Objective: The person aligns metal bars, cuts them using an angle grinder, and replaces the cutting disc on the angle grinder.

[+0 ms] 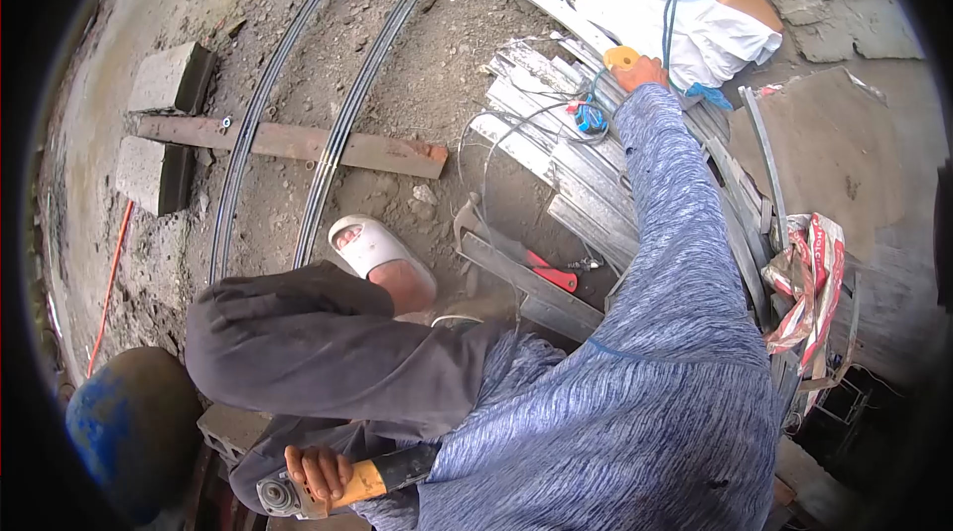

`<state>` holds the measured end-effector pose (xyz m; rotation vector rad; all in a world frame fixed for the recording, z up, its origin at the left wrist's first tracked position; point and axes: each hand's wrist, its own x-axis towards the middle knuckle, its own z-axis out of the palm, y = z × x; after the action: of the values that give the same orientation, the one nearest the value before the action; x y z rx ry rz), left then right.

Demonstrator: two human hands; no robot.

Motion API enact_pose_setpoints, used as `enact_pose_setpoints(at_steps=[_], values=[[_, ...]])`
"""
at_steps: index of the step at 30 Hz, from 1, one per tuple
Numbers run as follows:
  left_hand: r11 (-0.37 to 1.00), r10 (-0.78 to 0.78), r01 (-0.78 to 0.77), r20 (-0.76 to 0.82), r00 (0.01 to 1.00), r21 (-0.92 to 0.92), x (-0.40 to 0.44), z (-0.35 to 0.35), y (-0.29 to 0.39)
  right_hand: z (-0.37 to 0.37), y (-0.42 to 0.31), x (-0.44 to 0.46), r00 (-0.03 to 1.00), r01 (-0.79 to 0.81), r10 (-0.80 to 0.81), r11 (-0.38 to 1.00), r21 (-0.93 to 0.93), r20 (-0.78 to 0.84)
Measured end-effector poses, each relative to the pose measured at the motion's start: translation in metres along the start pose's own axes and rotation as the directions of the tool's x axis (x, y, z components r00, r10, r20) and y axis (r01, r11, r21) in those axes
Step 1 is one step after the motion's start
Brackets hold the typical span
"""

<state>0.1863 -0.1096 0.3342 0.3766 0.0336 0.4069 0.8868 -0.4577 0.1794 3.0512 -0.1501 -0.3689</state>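
Note:
My left hand (320,472), low in view, has its fingers curled over the front of a yellow-and-black angle grinder (365,480). The grinder's round metal head (278,493) faces up, and no disc shows on it. My right arm reaches out over a pile of metal strips (556,149). At its end my right hand (643,71) grips a small yellow rounded object (622,58) whose kind I cannot make out. Just below that hand a blue tape measure (589,117) lies on the strips among thin loops of wire. A red-handled tool (551,273) rests nearer my feet.
Two long bundles of dark bars (342,119) cross a rusty metal beam (288,142) beside concrete blocks (171,77). A white sack (665,5) lies beyond the pile, and a red-and-white bag (809,278) is at right. A blue-stained rounded object (134,432) stands lower left.

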Motion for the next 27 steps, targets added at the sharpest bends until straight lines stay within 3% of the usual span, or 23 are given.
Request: enact_pose_setpoints(at_steps=[11,27], values=[[0.998,0.004,0.000,-0.065,0.998,0.055,-0.005,0.002,-0.008,0.007,-0.007,0.011,0.998,0.002,0.003,0.997,-0.078,0.059],[1.000,-0.013,0.015,-0.073,0.997,0.025,-0.012,-0.011,0.003,0.016,0.007,0.016,0.998,0.062,-0.062,0.998,0.010,0.002]])
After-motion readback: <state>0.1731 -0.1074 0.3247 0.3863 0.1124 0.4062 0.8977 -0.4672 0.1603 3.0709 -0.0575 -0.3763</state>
